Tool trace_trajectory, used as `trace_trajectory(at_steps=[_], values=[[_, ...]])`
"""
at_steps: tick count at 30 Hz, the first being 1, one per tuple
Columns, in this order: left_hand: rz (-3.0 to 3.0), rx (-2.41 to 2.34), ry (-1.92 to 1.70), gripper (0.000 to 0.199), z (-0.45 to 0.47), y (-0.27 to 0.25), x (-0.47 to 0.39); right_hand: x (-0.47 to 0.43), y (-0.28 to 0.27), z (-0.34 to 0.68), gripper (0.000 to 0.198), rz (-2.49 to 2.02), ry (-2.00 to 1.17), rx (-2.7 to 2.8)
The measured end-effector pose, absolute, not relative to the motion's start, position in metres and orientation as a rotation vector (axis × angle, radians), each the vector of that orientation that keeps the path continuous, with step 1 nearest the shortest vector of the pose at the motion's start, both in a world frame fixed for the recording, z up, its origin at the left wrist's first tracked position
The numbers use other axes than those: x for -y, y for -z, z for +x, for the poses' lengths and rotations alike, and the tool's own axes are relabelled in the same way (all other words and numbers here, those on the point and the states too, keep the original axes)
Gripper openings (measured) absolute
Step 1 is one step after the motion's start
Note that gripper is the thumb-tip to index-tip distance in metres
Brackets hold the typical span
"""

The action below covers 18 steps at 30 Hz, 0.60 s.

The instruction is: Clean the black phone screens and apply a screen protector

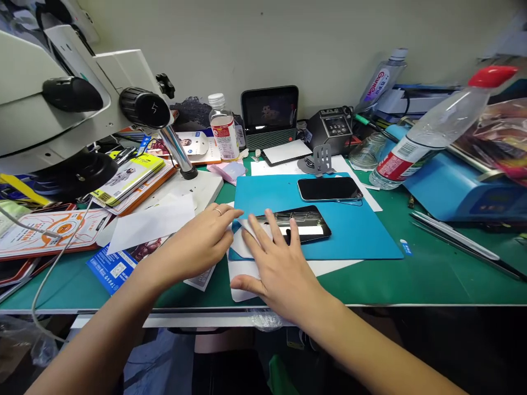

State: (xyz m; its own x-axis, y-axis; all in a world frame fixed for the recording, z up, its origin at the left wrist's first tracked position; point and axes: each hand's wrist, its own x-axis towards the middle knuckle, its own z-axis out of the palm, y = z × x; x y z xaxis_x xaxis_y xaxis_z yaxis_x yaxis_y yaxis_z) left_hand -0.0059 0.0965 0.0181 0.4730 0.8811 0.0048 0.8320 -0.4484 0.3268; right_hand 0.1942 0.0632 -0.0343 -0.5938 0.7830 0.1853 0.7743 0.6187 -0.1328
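Observation:
A dark phone or glass panel (315,216), with bright reflections across it, lies on a blue mat (362,236). My right hand (282,269) rests flat over its left part, fingers spread, pressing down on it and on a white sheet (242,245) beside it. At the sheet's upper left edge, my left hand (208,238) has its fingers closed in a pinch; a ring is on one finger. What sits between those fingertips is too small to make out. Just behind the panel, a second phone (329,189) with a dark screen lies on the mat.
A microscope (53,120) overhangs the left side, above stacked boxes (127,178) and a loose paper (152,222). Bottles (224,129) and a dark screen device (269,112) stand along the back. At right are a leaning red-capped bottle (436,131), a blue box (448,186) and tweezers (457,236).

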Motion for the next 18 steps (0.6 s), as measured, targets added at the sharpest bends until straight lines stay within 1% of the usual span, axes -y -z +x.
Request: trace_trajectory(at_steps=[4,7,11,14,18], values=[[2.496,-1.414,-0.249,0.041,0.014,-0.018,-0.101,-0.053,0.034,0.205,0.093,-1.259,-0.046,2.646],[2.574,-1.357,-0.278,0.04,0.025,-0.014,-0.095,-0.044,0.032,0.224,0.1,-1.333,0.032,2.627],[2.672,-1.298,-0.289,0.045,0.027,-0.007,-0.08,-0.039,0.032,0.266,0.093,-1.401,0.194,2.604],[2.654,-1.454,-0.27,0.052,0.02,0.001,-0.072,-0.047,0.033,0.289,0.092,-1.44,0.236,2.59],[2.598,-1.637,-0.298,0.054,0.007,0.007,-0.062,-0.071,0.033,0.296,0.096,-1.51,0.132,2.59]])
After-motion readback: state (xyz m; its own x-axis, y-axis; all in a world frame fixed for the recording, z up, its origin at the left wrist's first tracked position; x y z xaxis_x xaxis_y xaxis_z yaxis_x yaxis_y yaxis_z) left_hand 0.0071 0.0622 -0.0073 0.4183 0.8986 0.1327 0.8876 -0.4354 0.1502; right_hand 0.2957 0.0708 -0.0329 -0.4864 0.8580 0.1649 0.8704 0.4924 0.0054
